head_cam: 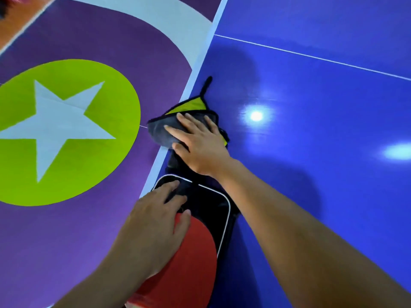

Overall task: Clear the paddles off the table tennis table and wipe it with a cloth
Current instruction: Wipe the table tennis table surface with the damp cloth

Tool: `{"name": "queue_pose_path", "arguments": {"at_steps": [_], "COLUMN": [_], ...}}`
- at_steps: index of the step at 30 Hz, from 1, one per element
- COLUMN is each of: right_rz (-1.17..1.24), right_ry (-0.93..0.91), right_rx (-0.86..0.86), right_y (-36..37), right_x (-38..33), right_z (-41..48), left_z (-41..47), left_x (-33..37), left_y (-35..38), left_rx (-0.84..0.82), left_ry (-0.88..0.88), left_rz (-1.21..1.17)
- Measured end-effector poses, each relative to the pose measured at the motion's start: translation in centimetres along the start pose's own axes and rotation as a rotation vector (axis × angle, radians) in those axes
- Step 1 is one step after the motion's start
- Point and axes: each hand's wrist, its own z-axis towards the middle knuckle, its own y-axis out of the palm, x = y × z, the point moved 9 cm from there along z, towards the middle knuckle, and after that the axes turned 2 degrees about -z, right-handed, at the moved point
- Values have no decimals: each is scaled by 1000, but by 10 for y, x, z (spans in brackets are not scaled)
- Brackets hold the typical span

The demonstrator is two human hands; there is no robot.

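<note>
At the left edge of the counter [311, 185], your right grip [200, 143] lies open and flat on the cloth [158, 130], so press evenly and sweep inward while your open left grip [155, 218] steadies the red paddle [195, 252].

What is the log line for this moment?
left hand: rests on paddle and case | right hand: presses cloth flat | place: table edge

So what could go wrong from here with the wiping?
The cloth overhangs the table edge under the flat right hand, so it might slide off to the floor. The red paddle and black case also sit at that edge under the left hand; they could tip off or block the wipe.
</note>
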Motion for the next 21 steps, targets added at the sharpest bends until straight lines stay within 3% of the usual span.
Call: {"name": "queue_pose_path", "arguments": {"at_steps": [10, 16, 21], "right_rz": [147, 50, 14], "right_ry": [-197, 63, 315], "right_rx": [-32, 112, 211], "right_y": [-7, -32, -51], "right_x": [7, 98, 179], "right_z": [-32, -98, -176], "left_z": [-1, 23, 16], "left_x": [14, 44, 141], "left_y": [9, 4, 41], "left_rx": [-54, -48, -86], "left_ry": [-102, -178, 178], "left_rz": [161, 309, 251]}}
